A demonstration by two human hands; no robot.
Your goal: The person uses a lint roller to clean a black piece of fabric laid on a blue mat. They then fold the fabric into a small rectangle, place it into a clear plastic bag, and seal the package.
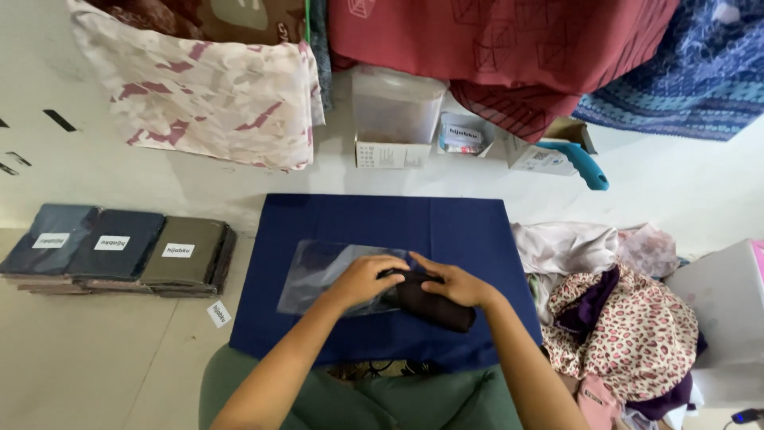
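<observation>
A clear plastic sleeve (318,275) lies on a navy blue cloth (461,231) spread on the floor in front of me. A folded dark brown fabric (442,309) sits at the sleeve's right end, its left part partly inside the opening. My left hand (366,280) rests on top of the sleeve's mouth, fingers curled over the plastic and the fabric's edge. My right hand (455,284) grips the brown fabric from the right side. Both forearms reach in from the bottom of the view.
Three packed stacks of folded dark fabric (115,248) with white labels stand at the left. A loose pile of patterned cloth (621,318) lies at the right. A plastic tub (395,103), small boxes and a teal tool (581,163) stand beyond the blue cloth.
</observation>
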